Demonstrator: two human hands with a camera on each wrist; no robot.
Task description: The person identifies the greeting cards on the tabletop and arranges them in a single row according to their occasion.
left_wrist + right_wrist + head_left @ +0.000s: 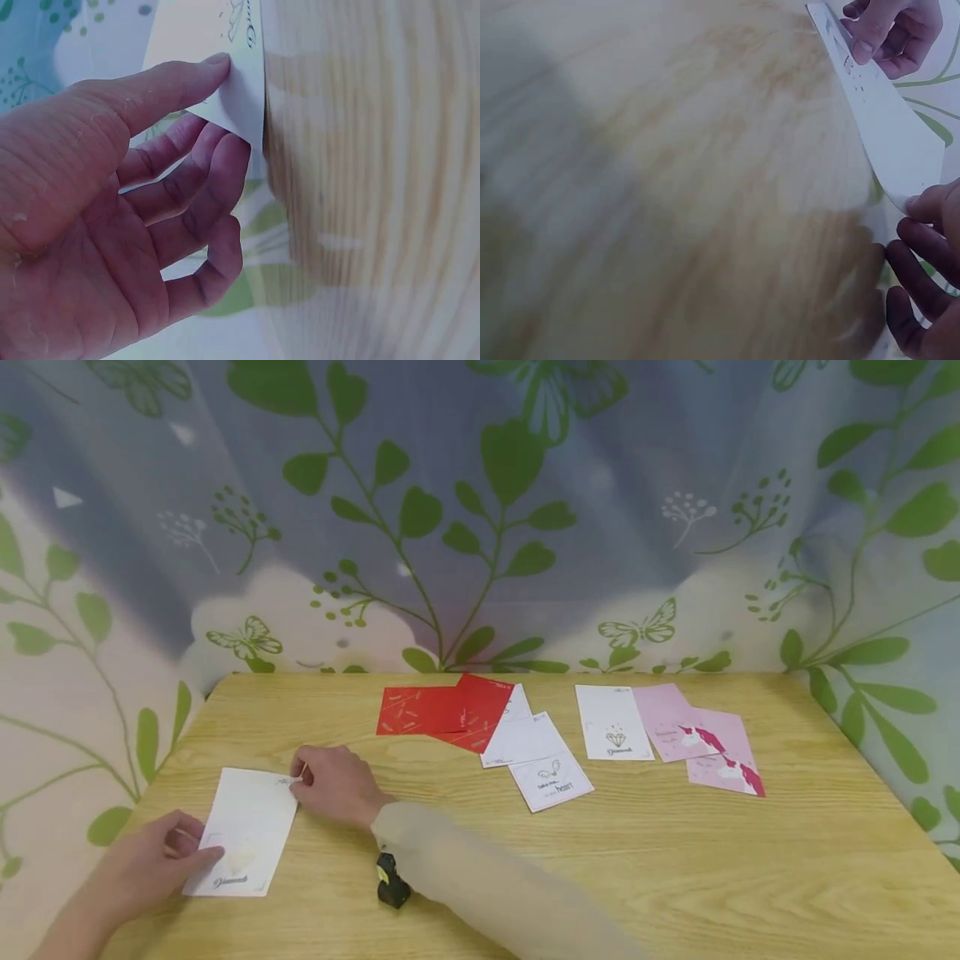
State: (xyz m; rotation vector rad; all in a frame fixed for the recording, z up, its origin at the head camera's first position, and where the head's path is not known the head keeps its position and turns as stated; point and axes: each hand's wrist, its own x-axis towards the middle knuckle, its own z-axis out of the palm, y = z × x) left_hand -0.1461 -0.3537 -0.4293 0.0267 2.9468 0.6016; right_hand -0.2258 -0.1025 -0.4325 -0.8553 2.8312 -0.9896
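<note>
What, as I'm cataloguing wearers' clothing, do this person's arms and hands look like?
The left hand and right hand look bare: no gloves or rings visible. A beige sleeve covers the right forearm; a black-and-yellow device sits by its cuff. No sleeve shows on the left.

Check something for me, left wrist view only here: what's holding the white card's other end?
Observer: The right hand pinches the white Diamonds card at its upper right corner, as the head view shows it.
Operator: Lettering is cut off for me. What does it read in full?
Observer: The large lettering near its bottom edge reads "Diamonds".
Operator: Any matching card around?
Observer: Yes, a second Diamonds card lies on the wooden table, just left of two pink unicorn cards in the head view.
</note>
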